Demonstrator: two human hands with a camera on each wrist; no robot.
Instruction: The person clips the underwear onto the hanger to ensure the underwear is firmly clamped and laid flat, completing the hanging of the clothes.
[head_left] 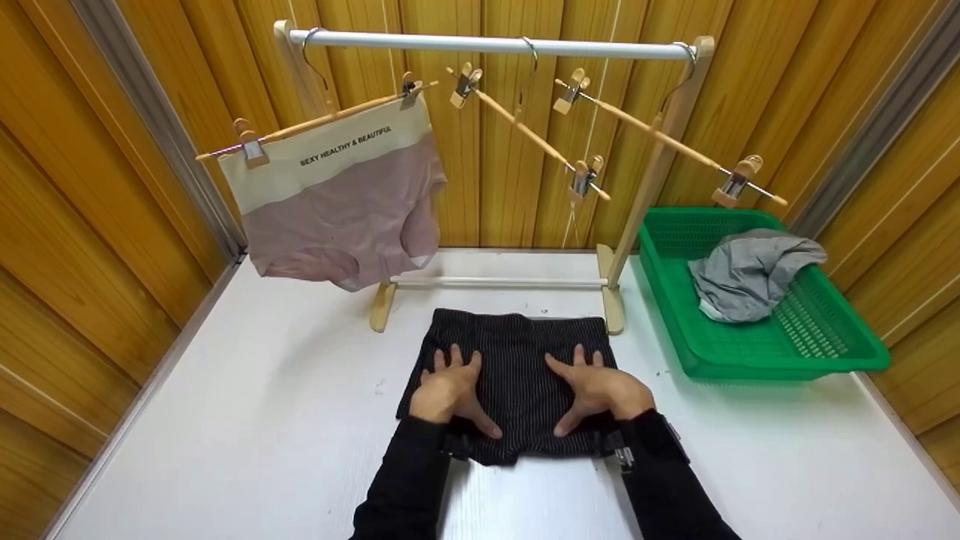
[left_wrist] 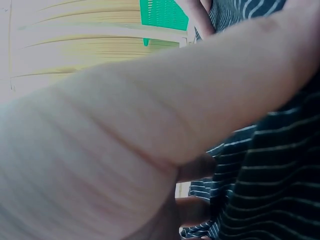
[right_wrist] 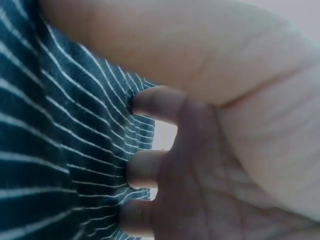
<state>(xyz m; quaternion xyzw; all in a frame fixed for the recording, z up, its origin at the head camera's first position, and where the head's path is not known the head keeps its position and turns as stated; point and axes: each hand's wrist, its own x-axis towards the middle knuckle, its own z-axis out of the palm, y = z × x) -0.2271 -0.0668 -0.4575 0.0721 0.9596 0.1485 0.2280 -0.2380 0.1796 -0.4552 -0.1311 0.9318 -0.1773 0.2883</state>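
Black shorts with thin white stripes (head_left: 517, 375) lie spread on the white table, waistband toward the rack. On their left half rests my left hand (head_left: 452, 390), fingers spread and thumb pointing inward. My right hand (head_left: 596, 386) rests on the right half in a mirrored pose, its thumb also turned to the middle. In the right wrist view, the fingertips (right_wrist: 145, 167) touch the striped cloth (right_wrist: 65, 145). The left wrist view is mostly filled by the left thumb and palm (left_wrist: 125, 120), beside the striped fabric (left_wrist: 270, 170).
Behind the shorts stands a wooden rack with a white top rail (head_left: 480, 43). Pink briefs (head_left: 345, 202) with a cream waistband hang clipped at left. Two bare clip hangers (head_left: 517, 127) hang beside them. A green basket (head_left: 780, 367) at right holds a grey cloth (head_left: 750, 274).
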